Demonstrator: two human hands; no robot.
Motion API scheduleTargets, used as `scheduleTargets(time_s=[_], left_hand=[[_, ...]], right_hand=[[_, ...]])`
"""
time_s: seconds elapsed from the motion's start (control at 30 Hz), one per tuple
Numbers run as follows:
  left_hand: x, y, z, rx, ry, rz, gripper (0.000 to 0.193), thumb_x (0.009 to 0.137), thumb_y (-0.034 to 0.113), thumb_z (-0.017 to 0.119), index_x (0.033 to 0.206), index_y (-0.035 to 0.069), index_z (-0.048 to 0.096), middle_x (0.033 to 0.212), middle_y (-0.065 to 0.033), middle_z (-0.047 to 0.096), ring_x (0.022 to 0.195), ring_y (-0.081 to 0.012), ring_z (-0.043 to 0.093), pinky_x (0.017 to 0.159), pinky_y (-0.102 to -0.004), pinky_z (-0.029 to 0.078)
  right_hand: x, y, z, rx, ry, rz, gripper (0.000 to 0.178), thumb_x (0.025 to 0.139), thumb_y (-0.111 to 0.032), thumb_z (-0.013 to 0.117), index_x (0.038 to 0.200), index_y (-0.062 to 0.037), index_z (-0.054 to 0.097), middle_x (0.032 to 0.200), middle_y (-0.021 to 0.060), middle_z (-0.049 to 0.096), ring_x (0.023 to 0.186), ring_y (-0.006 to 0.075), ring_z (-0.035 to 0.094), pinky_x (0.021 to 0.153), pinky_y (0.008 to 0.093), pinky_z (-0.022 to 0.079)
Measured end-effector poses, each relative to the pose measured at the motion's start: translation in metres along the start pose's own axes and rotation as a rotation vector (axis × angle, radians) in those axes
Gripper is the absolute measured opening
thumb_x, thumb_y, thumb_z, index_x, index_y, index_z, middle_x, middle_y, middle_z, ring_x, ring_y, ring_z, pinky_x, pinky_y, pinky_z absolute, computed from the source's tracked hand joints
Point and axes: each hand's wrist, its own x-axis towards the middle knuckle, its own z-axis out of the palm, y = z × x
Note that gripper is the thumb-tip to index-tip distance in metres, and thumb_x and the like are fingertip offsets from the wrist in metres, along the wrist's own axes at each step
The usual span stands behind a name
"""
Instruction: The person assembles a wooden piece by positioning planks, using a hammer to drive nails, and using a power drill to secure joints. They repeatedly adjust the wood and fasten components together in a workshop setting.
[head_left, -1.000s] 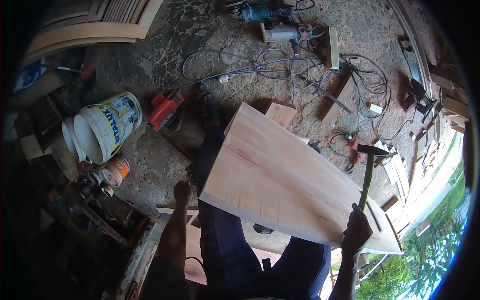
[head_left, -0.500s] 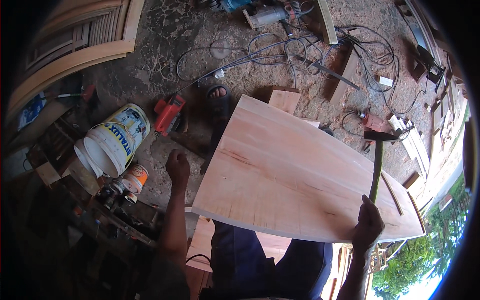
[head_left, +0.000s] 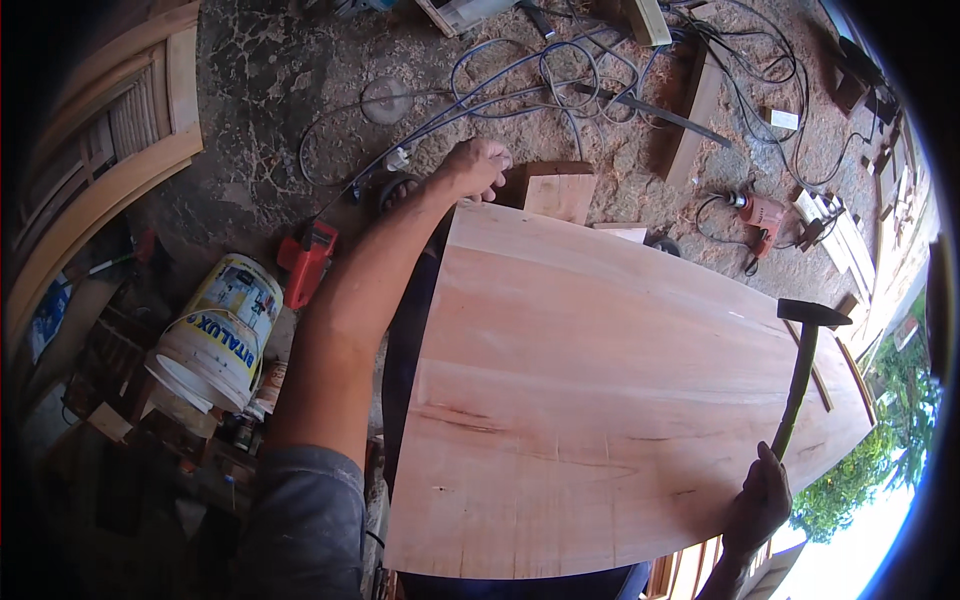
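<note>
A broad, pale wooden panel (head_left: 580, 370), wide at the left and narrowing to the right, lies in front of me over my lap. My right hand (head_left: 763, 500) is wrapped round the lower handle of a hammer (head_left: 800, 370) at the panel's right part. Its dark head is up and the handle is greenish. My left arm stretches out along the panel's left edge. At the far left corner is my left hand (head_left: 473, 170), its fingers curled; whatever they may hold is hidden. A thin wooden strip (head_left: 822, 385) lies on the panel near its narrow end.
On the left stand a white bucket (head_left: 220, 325) and a red power tool (head_left: 308, 262). Beyond the panel are a wood block (head_left: 560, 192), tangled cables (head_left: 570, 85) and a reddish drill (head_left: 760, 218) on the dusty floor. A wooden frame (head_left: 185, 80) leans at the upper left.
My left hand has reached forward from beside the panel to its far left corner. My right hand and the hammer have moved slightly right and nearer. The view has shifted.
</note>
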Motion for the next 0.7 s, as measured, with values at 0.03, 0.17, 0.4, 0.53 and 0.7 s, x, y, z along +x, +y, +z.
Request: scheduleTargets(time_s=[0.03,0.17,0.4,0.53,0.7], left_hand=[[0.009,-0.002,0.006,0.106,-0.049,0.020,0.023,0.095,0.019,0.050,0.106,0.000,0.060,0.092,-0.0137,0.068,0.064,-0.0176,0.066,0.049,-0.0296,0.051],[0.052,-0.095,0.026,0.319,0.194,0.262,0.020,0.094,0.018,0.053,0.102,0.002,0.060,0.084,-0.0116,0.068,0.070,-0.0196,0.066,0.061,-0.0355,0.050],[0.059,-0.084,0.037,0.300,-0.120,0.057,0.024,0.089,0.025,0.061,0.102,0.004,0.065,0.081,-0.0106,0.069,0.078,-0.0188,0.064,0.067,-0.0373,0.049],[0.054,-0.092,0.032,0.299,-0.100,0.109,0.027,0.089,0.027,0.060,0.103,0.004,0.066,0.082,-0.0116,0.068,0.079,-0.0210,0.065,0.070,-0.0376,0.050],[0.047,-0.098,0.027,0.346,-0.076,0.044,0.029,0.090,0.028,0.058,0.104,0.004,0.065,0.088,-0.0120,0.068,0.081,-0.0229,0.064,0.072,-0.0374,0.050]], right_hand=[[-0.003,0.003,-0.001,-0.007,-0.006,0.047,0.026,0.085,0.007,0.058,0.107,0.0009,0.069,0.081,0.0113,0.062,0.069,0.0189,0.057,0.061,0.0320,0.044],[0.001,0.011,-0.002,-0.061,-0.021,0.036,0.026,0.085,0.005,0.056,0.106,0.0007,0.070,0.078,0.0113,0.062,0.068,0.0205,0.058,0.060,0.0335,0.044],[0.001,0.007,0.000,-0.139,-0.049,-0.015,0.025,0.081,0.007,0.058,0.103,0.0024,0.070,0.073,0.0102,0.061,0.064,0.0206,0.057,0.057,0.0329,0.043],[0.011,-0.013,0.002,-0.108,-0.072,-0.022,0.024,0.080,0.007,0.059,0.100,0.0028,0.071,0.069,0.0093,0.059,0.060,0.0172,0.055,0.052,0.0300,0.040],[0.013,-0.016,0.000,-0.101,-0.093,-0.038,0.023,0.080,0.005,0.060,0.099,0.0021,0.071,0.069,0.0092,0.059,0.056,0.0148,0.053,0.049,0.0287,0.037]])
